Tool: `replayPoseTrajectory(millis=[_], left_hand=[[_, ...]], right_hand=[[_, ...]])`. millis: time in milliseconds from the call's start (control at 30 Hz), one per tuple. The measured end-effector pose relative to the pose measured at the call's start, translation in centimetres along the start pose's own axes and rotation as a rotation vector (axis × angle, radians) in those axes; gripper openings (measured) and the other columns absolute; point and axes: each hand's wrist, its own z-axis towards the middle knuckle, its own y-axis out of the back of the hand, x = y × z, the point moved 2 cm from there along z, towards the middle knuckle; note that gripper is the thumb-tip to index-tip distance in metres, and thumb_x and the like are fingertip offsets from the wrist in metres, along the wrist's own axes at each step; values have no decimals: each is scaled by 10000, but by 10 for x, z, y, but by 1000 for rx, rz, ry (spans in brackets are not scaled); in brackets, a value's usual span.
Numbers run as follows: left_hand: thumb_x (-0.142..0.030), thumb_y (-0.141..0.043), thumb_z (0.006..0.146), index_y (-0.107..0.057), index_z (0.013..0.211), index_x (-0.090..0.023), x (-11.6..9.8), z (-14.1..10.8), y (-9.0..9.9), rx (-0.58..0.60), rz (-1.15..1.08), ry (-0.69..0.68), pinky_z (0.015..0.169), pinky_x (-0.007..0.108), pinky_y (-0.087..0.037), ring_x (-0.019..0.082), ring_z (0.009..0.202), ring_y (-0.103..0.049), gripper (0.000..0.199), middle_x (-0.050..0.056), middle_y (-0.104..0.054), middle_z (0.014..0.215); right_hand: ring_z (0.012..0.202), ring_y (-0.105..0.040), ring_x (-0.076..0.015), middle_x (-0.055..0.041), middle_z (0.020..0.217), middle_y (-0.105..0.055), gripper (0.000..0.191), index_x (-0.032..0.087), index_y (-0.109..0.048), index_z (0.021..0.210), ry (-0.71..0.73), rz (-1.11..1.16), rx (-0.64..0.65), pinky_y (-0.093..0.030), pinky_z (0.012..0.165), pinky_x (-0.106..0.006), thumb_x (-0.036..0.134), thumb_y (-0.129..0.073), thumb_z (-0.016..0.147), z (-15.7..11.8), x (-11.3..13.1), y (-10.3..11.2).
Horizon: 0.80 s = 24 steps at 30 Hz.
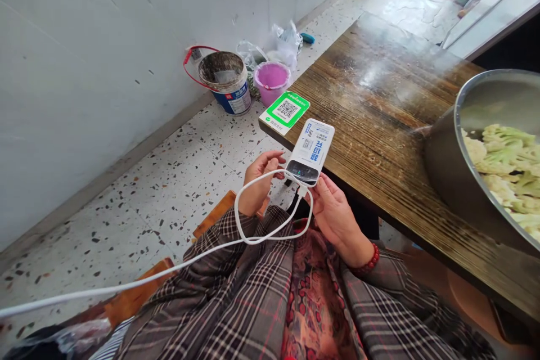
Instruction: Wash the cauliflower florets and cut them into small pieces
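A white power bank (311,152) with blue lettering and a dark glossy display end lies over the near left edge of the wooden table (358,140). A white cable (202,254) is plugged into its near end, loops in front of me and runs off to the left. My left hand (264,179) is beside the power bank's left side, its fingers curled loosely and apart, with nothing visible in them. At the near right corner of the power bank, my right hand (335,211) holds it with thumb and fingers; some fingertips are hidden beneath. A red bead bracelet circles that wrist.
A green QR code card (287,109) lies on the table corner. At the right stands a large metal pot (447,140) of cauliflower pieces (506,163). On the speckled floor by the wall are a dirty bucket (234,95), a pink bucket (272,80) and plastic bags (287,45).
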Motion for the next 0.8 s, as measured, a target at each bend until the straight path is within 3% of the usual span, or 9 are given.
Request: replayPoseTrajectory(millis=[167, 333, 500, 667, 800], left_hand=[[-384, -588, 854, -604, 1064, -146, 6, -23, 14, 51, 49, 90, 686, 274, -522, 129, 717, -646, 317, 51, -646, 915], [-383, -652, 800, -595, 1012, -163, 22, -41, 24, 115, 45, 266, 684, 281, -521, 142, 736, -650, 310, 39, -645, 916], [-382, -663, 804, -606, 1107, -186, 41, -62, 32, 377, 85, 331, 771, 326, -511, 163, 822, -638, 365, 76, -658, 1003], [-366, -697, 790, -511, 1321, -213, 45, -87, 33, 623, 106, 362, 907, 383, -476, 198, 992, -610, 583, 120, -601, 1197], [-441, -631, 839, -537, 1315, -210, 38, -97, 26, 626, -11, 322, 921, 386, -457, 210, 1014, -605, 537, 114, -627, 1167]], right_hand=[[954, -665, -127, 11, 1073, -716, 224, 241, -657, 1072, 21, 21, 33, -530, 884, -275, 306, -661, 858, 7, 1, -5], [944, -660, -115, 20, 1045, -714, 207, 247, -650, 1065, 16, 39, 57, -526, 869, -259, 281, -655, 861, 14, 1, -8], [945, -664, -120, 27, 1021, -718, 199, 254, -653, 1049, 12, 33, 72, -529, 888, -270, 284, -666, 853, 17, 1, -10], [1043, -654, -151, 12, 1109, -708, 224, 261, -644, 1071, 18, 42, 100, -517, 957, -329, 315, -666, 855, 16, 0, -11], [1059, -659, -161, 11, 1135, -702, 262, 267, -630, 1087, -13, 64, 110, -530, 939, -318, 305, -691, 835, 15, -2, -11]])
